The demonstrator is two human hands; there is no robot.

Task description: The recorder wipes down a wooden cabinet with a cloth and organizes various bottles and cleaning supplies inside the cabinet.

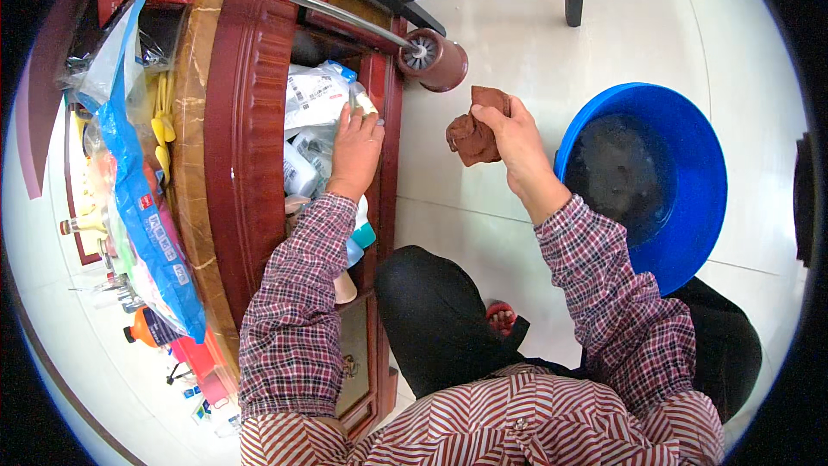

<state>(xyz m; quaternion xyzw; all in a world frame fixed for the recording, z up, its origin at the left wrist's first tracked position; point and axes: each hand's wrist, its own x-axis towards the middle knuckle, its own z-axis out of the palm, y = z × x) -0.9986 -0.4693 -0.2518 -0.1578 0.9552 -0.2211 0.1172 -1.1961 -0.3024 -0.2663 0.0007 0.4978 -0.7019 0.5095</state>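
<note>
Left hand (355, 148) grips a white bottle (362, 103) among crowded cabinet packets (312, 95); right hand (509, 134) clutches a brown cloth (473, 134) near the blue basin (681, 207), centre frame.

A home: wooden cabinet (250, 164), tiled floor (517, 26), washbasin (681, 147).

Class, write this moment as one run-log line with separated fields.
left hand: on small bottle in open cabinet | right hand: gripping brown cloth | blue basin: beside, on floor

The person wears a red, white and dark plaid shirt with long gathered sleeves, a red-and-white chevron-striped apron front, black trousers and a red slipper (501, 317).
</note>
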